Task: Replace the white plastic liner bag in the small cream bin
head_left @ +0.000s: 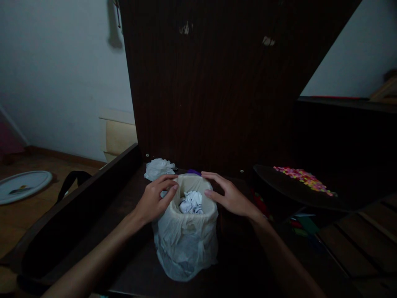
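A small waste bin point(194, 216) stands upright on a dark wooden surface, lined with a thin white plastic bag point(189, 248) folded over its rim and hanging loosely down the outside. Crumpled white paper point(191, 203) lies inside it. My left hand point(156, 196) rests at the left of the rim, its fingers and thumb apart. On the opposite side, my right hand point(231, 196) touches the bag at the rim, with fingers stretched toward the back and the thumb over the inner edge. Behind the bin sits a crumpled white plastic bag point(159, 169), beside a small purple thing point(194, 171).
A dark wooden panel point(211, 99) rises behind the bin, and a low raised board point(93, 198) runs along the left. To the right, a dark rounded board point(269, 182) bears many small colourful pieces point(305, 180). A white oval object point(26, 186) lies on the floor.
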Demonstrator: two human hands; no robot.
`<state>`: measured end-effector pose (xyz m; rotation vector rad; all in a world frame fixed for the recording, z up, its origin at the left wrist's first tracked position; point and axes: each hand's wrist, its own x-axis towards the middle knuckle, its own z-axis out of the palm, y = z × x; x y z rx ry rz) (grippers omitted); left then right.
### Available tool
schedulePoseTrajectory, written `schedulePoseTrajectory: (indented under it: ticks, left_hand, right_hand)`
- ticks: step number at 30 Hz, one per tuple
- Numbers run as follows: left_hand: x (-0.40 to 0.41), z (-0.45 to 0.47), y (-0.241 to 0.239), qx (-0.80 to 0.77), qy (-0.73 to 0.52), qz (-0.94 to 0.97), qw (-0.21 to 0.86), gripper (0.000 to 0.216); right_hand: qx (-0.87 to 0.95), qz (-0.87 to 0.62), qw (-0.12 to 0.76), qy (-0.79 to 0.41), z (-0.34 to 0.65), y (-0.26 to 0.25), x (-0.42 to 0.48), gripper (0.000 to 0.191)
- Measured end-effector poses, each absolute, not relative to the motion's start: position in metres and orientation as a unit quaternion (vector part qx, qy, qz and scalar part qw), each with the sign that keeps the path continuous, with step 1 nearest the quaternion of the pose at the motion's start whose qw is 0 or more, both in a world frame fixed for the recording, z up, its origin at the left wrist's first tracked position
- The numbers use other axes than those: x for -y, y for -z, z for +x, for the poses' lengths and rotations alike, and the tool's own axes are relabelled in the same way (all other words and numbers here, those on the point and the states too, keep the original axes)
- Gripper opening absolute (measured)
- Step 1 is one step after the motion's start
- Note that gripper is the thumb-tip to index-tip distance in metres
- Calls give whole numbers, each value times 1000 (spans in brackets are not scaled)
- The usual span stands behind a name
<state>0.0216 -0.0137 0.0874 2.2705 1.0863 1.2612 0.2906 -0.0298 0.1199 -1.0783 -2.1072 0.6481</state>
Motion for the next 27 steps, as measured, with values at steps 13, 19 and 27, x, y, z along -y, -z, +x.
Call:
schedulePoseTrajectory:
  ticks: [13,19,27]
  left_hand:
    - [28,34,-58,-477,-493,656,315,52]
    - [37,10,-43,-374,-423,734,379,95]
    - [48,-5,-24,-356,-260,855,274,100]
  right_hand:
    - [727,-441,309,-426,292,-64,49,150]
    - [747,-434,323,-387,285,-47,56,126]
    - [800,-483,200,-294,288,-41,67,52]
